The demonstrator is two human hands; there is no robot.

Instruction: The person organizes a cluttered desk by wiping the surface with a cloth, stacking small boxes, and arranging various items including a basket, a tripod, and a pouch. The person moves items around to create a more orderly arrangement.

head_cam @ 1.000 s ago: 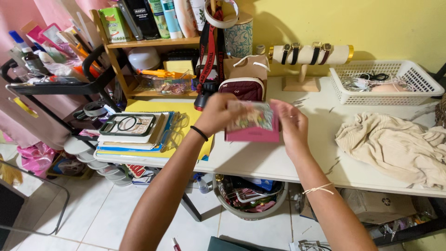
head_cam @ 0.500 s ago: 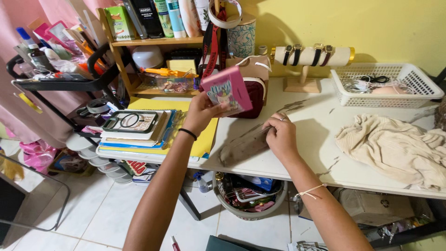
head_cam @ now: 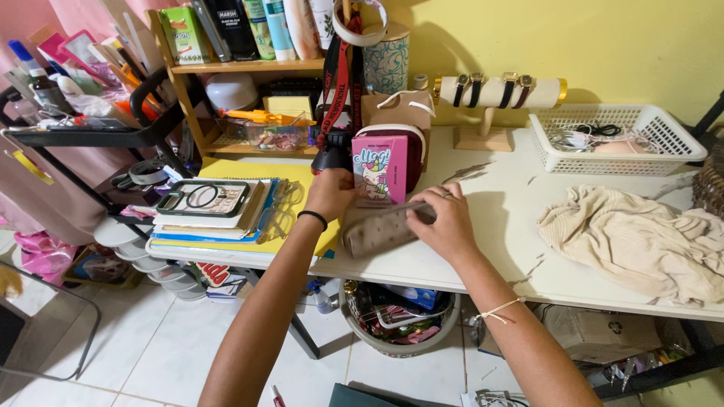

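Note:
A pink box (head_cam: 379, 167) with a cartoon picture stands upright on the white table (head_cam: 498, 226), leaning against a maroon pouch (head_cam: 411, 151). My left hand (head_cam: 332, 194) grips its lower left edge. My right hand (head_cam: 445, 220) rests on a long taupe dotted pencil case (head_cam: 377, 232) that lies on the table's front part, fingers curled over its right end. A black band is on my left wrist, a thin string on my right.
A stack of notebooks and a yellow folder (head_cam: 226, 211) lies left. A wooden shelf (head_cam: 241, 68) holds bottles and boxes. A watch stand (head_cam: 498, 94), a white basket (head_cam: 618, 139) and a beige cloth (head_cam: 641, 241) sit right. A bin (head_cam: 400, 320) is under the table.
My left hand lifted the pink box off the table, then stood it upright against the maroon pouch. My right hand took hold of the taupe pencil case that lay beneath.

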